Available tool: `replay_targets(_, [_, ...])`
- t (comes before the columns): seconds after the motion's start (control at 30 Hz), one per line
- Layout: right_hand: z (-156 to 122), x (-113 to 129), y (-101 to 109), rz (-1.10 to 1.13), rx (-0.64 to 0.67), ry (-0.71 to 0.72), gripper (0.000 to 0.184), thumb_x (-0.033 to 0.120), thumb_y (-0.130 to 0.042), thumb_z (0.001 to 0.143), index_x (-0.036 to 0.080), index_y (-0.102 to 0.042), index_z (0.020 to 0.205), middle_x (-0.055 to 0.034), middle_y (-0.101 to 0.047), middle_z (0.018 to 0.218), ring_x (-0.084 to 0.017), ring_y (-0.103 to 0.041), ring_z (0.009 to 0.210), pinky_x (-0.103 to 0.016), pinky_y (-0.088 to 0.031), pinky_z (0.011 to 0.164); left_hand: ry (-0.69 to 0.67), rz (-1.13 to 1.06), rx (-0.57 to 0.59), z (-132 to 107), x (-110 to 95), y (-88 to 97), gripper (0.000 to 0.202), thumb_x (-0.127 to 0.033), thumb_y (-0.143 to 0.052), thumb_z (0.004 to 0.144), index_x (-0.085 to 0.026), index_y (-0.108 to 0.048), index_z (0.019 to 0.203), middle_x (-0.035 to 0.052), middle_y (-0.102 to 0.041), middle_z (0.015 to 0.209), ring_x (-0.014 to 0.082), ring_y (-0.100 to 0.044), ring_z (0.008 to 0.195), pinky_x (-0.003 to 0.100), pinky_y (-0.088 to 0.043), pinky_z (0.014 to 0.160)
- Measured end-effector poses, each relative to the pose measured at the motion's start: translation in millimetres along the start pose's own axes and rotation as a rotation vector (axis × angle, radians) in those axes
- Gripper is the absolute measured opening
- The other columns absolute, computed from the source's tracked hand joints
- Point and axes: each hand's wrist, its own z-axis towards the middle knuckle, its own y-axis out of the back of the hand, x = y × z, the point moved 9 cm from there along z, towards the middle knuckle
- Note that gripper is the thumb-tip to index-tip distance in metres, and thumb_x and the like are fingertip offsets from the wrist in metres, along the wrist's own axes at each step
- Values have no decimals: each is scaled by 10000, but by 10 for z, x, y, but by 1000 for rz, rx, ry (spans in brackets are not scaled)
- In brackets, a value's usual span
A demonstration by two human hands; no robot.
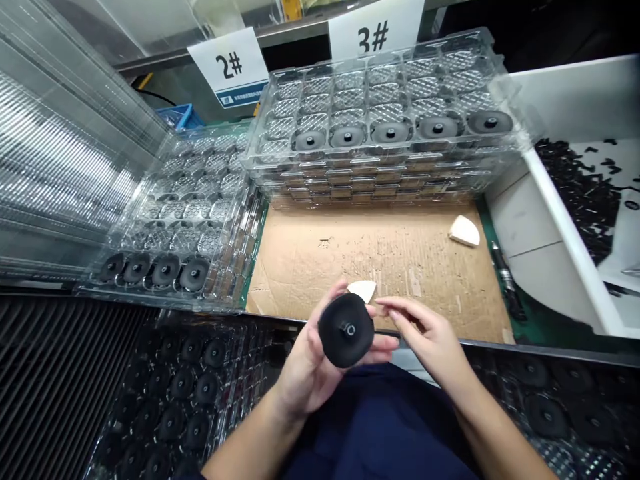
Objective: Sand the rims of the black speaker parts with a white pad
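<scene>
My left hand [309, 363] is closed around a round black disc part [346, 331] with a small metal hub, held up over the near edge of the cardboard mat [350, 257]. A white wedge-shaped piece [362, 290] shows just behind the disc, at my left fingertips. My right hand [425, 337] sits just right of the disc, fingers loosely curled and pointing at it, nothing visible in them.
A stack of clear trays under the 3# sign [385, 143] carries a row of black discs; the tray stack by the 2# sign [175, 220] holds several too. More filled trays [185, 393] lie at the near left. Another white wedge [464, 231] rests on the mat. A white bin [570, 220] holds small black pieces.
</scene>
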Motion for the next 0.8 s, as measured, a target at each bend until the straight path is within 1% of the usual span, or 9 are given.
replay_targets(0.1, [-133, -102, -27, -11, -2, -34, 221, 244, -478, 899, 180, -675, 975, -51, -693, 863, -175, -657, 758, -263, -538, 656, -344, 589, 74, -36, -258, -74, 762, -259, -667, 803, -452, -240, 1404, 49, -548, 1245, 239, -579, 1103, 439, -444, 980])
replay_targets(0.2, [-230, -106, -35, -44, -39, -36, 223, 252, -493, 896, 185, -652, 1037, -55, -683, 884, -163, -638, 709, -248, -528, 611, -593, 1054, 184, -111, -343, -227, 1054, -97, -718, 721, -385, -15, 1451, 103, -515, 1245, 255, -531, 1147, 467, -444, 977])
replay_targets(0.27, [-267, 39, -4, -98, -67, 42, 271, 212, -509, 900, 217, -597, 1157, -44, -661, 928, -133, -605, 666, -226, -510, 595, -629, 1155, 188, -126, -361, -220, 1077, -98, -723, 717, -327, 25, 1458, 128, -514, 1228, 249, -542, 1132, 449, -460, 964])
replay_targets(0.37, [-293, 426, 10, -221, -27, 307, 437, 126, -501, 907, 281, -477, 1315, -37, -625, 1005, -124, -594, 747, -226, -498, 676, -624, 1176, 154, -154, -396, -161, 1062, -157, -731, 730, -284, 28, 1463, 141, -527, 1218, 233, -547, 1127, 409, -469, 958])
replay_targets(0.5, [-271, 759, -81, -389, 145, 546, 362, 203, -497, 940, 263, -519, 1296, -59, -620, 1038, -167, -592, 887, -269, -485, 749, -496, 1138, 74, -152, -386, -9, 980, -273, -771, 696, -299, -153, 1456, 119, -542, 1266, 230, -537, 1147, 392, -426, 999])
replay_targets(0.57, [-218, 837, -99, -392, 144, 560, 241, 280, -498, 949, 224, -619, 1150, -57, -629, 932, -156, -595, 800, -251, -481, 685, -249, 1003, 7, -99, -261, 180, 733, -386, -762, 684, -264, -447, 1334, 93, -603, 1210, 234, -555, 1126, 371, -411, 1003])
replay_targets(0.63, [-163, 843, -130, -304, 117, 497, 214, 301, -478, 959, 191, -654, 907, -38, -607, 777, -128, -580, 672, -214, -460, 582, 27, 809, -73, -104, -59, 395, 507, -545, -669, 715, -171, -659, 1058, 92, -692, 997, 226, -634, 960, 349, -473, 905])
replay_targets(0.7, [-168, 789, -228, -201, 137, 448, 291, 317, -449, 969, 187, -603, 759, -17, -573, 662, -112, -557, 569, -195, -442, 509, 170, 686, -164, -182, 66, 588, 596, -685, -557, 713, -117, -690, 837, 83, -699, 756, 202, -658, 730, 331, -526, 740])
replay_targets(0.8, [-282, 617, -422, -186, 268, 511, 268, 377, -453, 960, 206, -640, 873, -20, -633, 701, -133, -609, 590, -195, -484, 523, 181, 732, -341, -423, 9, 957, 666, -756, -567, 625, -109, -672, 740, 55, -669, 645, 182, -634, 616, 306, -522, 627])
